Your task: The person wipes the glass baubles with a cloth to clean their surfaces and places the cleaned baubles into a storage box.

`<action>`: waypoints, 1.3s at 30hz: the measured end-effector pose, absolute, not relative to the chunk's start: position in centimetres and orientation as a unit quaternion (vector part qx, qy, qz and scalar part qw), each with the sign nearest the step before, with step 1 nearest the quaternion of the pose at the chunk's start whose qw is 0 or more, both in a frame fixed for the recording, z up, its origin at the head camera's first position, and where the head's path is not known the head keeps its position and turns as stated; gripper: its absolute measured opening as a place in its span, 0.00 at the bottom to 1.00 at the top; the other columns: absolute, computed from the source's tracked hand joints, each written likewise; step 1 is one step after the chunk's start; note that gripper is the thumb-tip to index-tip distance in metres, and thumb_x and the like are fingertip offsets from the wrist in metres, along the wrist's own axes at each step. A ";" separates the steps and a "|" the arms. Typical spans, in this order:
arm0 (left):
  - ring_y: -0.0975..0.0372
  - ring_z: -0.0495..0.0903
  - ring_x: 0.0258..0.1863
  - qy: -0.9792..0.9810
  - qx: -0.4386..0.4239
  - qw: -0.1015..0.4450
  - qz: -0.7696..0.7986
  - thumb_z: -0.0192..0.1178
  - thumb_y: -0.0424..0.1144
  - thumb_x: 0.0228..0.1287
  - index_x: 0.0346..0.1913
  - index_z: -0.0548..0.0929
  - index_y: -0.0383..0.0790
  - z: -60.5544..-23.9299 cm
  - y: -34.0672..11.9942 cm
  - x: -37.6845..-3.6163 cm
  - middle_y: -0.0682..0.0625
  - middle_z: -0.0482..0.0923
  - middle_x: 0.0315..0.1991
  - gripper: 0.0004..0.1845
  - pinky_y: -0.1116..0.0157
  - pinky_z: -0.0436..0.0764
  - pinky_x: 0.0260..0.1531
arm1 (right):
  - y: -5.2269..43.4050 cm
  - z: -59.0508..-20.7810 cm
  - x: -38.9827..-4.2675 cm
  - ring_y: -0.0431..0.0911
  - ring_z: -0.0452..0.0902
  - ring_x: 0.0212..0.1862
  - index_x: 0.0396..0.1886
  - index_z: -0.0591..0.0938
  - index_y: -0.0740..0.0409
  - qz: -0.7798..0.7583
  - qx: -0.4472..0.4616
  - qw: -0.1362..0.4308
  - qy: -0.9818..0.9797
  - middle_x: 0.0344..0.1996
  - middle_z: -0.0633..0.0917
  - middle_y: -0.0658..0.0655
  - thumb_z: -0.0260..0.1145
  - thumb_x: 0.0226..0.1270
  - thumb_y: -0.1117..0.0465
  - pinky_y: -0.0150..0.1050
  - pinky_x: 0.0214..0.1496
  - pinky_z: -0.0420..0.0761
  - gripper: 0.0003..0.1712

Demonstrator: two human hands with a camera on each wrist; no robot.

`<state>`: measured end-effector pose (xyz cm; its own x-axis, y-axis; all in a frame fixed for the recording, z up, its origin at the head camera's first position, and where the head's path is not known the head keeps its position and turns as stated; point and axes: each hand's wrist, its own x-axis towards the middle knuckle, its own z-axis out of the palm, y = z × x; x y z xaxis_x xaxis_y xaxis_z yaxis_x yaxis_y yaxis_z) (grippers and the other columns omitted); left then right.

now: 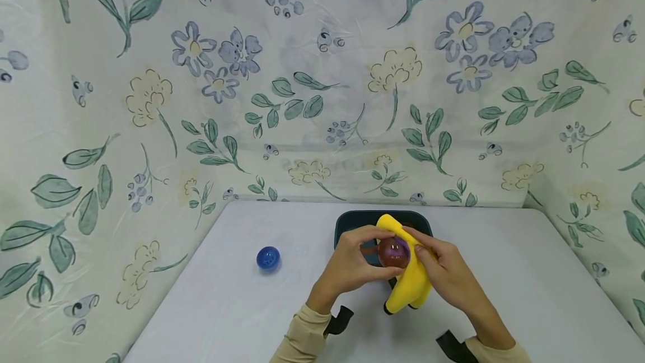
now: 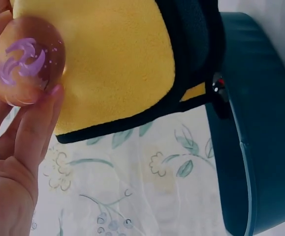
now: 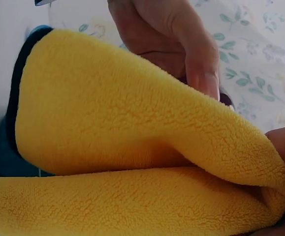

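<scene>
I judge I'm mid-wipe: my left hand [image 1: 353, 265] pinches the translucent amber ball with purple swirl [image 1: 394, 252] above the dark teal tray [image 1: 347, 223], right hand [image 1: 443, 270] fingers pressing the yellow fleece cloth [image 1: 410, 284] against it; next, turn the ball.

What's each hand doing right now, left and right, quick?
Left hand: holds the brown ball in curled fingers.
Right hand: grips the yellow cloth against the ball.

White table [image 1: 504, 273]: dark teal tray [image 1: 347, 220] near middle of far edge; blue ball [image 1: 268, 258] left of tray, well apart.
</scene>
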<state>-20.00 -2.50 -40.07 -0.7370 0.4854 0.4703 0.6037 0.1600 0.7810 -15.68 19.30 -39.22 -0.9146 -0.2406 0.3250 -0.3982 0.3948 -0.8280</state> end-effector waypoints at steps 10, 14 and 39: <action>0.60 0.85 0.53 -0.741 -0.332 0.070 -0.579 0.80 0.41 0.53 0.58 0.85 0.44 -40.1 -2.9 -20.2 0.48 0.85 0.55 0.27 0.65 0.90 0.44 | 19.0 -39.0 -15.7 0.41 0.78 0.30 0.73 0.73 0.65 0.530 0.164 0.032 -0.832 0.45 0.86 0.63 0.51 0.84 0.62 0.31 0.35 0.84 0.24; 0.59 0.85 0.54 -0.731 -0.323 0.073 -0.597 0.79 0.43 0.56 0.62 0.82 0.42 -40.2 -3.0 -20.4 0.45 0.83 0.57 0.31 0.64 0.90 0.44 | 18.8 -39.1 -15.7 0.41 0.78 0.31 0.74 0.71 0.68 0.537 0.159 0.020 -0.828 0.50 0.86 0.65 0.51 0.83 0.62 0.31 0.37 0.85 0.25; 0.58 0.83 0.54 -0.773 -0.268 0.090 -0.568 0.78 0.48 0.58 0.63 0.83 0.42 -40.0 -3.4 -20.8 0.48 0.84 0.56 0.31 0.66 0.87 0.55 | 18.2 -38.1 -14.6 0.39 0.77 0.28 0.72 0.74 0.66 0.525 0.154 0.050 -0.835 0.35 0.84 0.59 0.54 0.81 0.64 0.31 0.32 0.84 0.24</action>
<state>-20.82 -3.42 -39.99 -0.8402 0.3111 0.4442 0.5168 0.2107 0.8298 -14.62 18.19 -38.12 -0.9476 -0.2042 0.2457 -0.3099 0.4011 -0.8620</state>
